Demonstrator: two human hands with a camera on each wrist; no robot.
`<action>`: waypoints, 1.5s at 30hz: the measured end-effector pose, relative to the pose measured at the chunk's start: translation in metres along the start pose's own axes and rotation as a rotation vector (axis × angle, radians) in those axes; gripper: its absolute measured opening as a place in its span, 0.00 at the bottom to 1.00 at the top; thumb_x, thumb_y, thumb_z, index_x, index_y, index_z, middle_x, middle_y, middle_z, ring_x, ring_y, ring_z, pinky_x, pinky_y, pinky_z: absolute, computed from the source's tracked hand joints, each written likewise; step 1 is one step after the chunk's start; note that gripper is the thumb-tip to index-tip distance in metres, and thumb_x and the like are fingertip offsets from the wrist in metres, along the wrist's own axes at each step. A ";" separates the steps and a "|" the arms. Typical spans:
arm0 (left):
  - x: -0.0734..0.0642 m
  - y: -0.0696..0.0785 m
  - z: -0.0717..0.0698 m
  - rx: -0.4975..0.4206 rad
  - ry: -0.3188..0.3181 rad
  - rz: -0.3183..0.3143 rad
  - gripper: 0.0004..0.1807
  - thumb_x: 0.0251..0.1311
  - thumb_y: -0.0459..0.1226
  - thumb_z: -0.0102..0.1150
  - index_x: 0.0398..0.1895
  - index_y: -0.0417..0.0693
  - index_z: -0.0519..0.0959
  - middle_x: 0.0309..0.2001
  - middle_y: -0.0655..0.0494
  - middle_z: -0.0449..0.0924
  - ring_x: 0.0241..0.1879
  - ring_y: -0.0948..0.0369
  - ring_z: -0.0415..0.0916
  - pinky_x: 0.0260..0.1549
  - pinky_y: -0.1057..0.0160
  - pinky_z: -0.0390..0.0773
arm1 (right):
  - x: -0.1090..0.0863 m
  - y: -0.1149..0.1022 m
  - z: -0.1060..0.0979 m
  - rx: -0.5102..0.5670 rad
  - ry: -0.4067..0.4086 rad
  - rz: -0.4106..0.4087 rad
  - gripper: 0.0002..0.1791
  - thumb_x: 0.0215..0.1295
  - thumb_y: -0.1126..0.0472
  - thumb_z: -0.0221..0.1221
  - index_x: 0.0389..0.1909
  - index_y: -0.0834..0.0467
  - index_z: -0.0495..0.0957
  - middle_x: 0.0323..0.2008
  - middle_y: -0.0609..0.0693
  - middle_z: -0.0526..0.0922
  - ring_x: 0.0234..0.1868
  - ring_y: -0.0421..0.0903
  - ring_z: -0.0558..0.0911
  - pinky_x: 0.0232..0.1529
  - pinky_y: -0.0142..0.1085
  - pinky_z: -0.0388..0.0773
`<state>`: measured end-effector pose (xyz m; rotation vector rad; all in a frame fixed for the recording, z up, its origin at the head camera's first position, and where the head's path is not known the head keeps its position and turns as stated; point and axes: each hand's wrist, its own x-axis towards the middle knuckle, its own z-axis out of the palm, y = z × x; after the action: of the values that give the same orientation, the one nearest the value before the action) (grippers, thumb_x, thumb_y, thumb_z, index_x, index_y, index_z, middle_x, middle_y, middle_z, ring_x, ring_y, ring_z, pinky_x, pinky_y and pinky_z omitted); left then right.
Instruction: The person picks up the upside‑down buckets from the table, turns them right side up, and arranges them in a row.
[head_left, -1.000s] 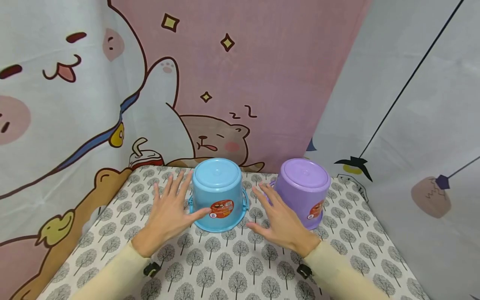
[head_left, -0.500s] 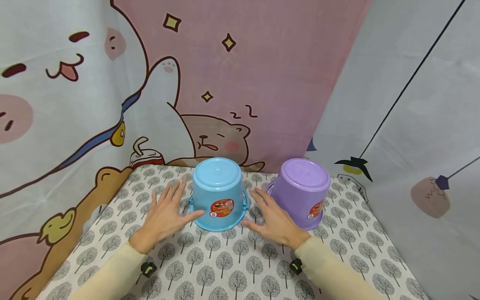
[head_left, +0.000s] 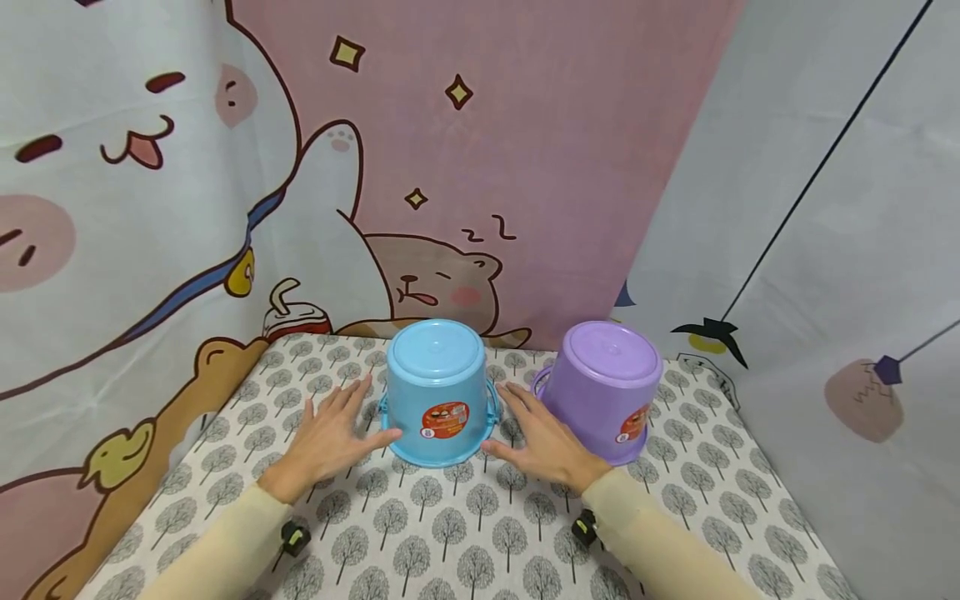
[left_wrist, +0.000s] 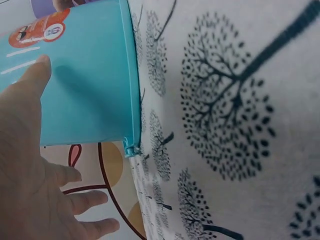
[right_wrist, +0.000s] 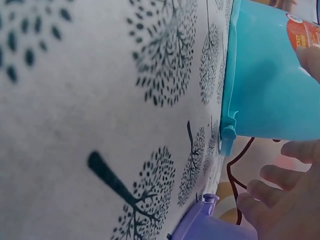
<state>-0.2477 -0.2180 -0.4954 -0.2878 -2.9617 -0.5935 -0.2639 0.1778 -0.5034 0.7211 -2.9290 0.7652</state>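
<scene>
Inverted blue bucket (head_left: 437,392), standing on a tree-print cloth (head_left: 465,550). The left hand (head_left: 326,437) is to the bucket's left, the right hand (head_left: 546,437) to its right; both have fingers extended, thumbs wide, and hold nothing. A purple bucket (head_left: 604,392), also inverted, stands farther to its right. An even hold probably calls for both palms meeting opposite walls together, clear of the handle hinge (left_wrist: 131,149), right knuckles avoiding the purple bucket.
</scene>
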 end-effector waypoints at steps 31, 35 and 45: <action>0.022 -0.016 0.025 -0.097 -0.145 0.028 0.70 0.66 0.79 0.68 0.97 0.48 0.55 0.93 0.35 0.61 0.91 0.27 0.58 0.84 0.07 0.43 | 0.024 0.011 0.017 0.088 -0.103 0.064 0.67 0.70 0.21 0.71 0.97 0.51 0.54 0.94 0.63 0.59 0.94 0.68 0.63 0.91 0.74 0.64; 0.025 -0.017 0.028 -0.097 -0.142 0.045 0.70 0.66 0.79 0.69 0.97 0.49 0.55 0.92 0.35 0.62 0.91 0.27 0.58 0.83 0.06 0.43 | 0.026 0.012 0.020 0.095 -0.109 0.064 0.67 0.70 0.21 0.71 0.97 0.49 0.54 0.94 0.63 0.60 0.93 0.68 0.63 0.91 0.74 0.64; 0.028 -0.017 0.033 -0.114 -0.155 0.060 0.67 0.68 0.76 0.70 0.96 0.47 0.58 0.91 0.33 0.65 0.91 0.27 0.58 0.85 0.08 0.44 | 0.031 0.015 0.024 0.095 -0.140 0.042 0.69 0.68 0.19 0.72 0.98 0.48 0.52 0.94 0.63 0.60 0.93 0.68 0.63 0.92 0.74 0.62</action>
<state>-0.2810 -0.2161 -0.5276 -0.4512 -3.0578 -0.7664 -0.2961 0.1645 -0.5272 0.7514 -3.0594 0.8984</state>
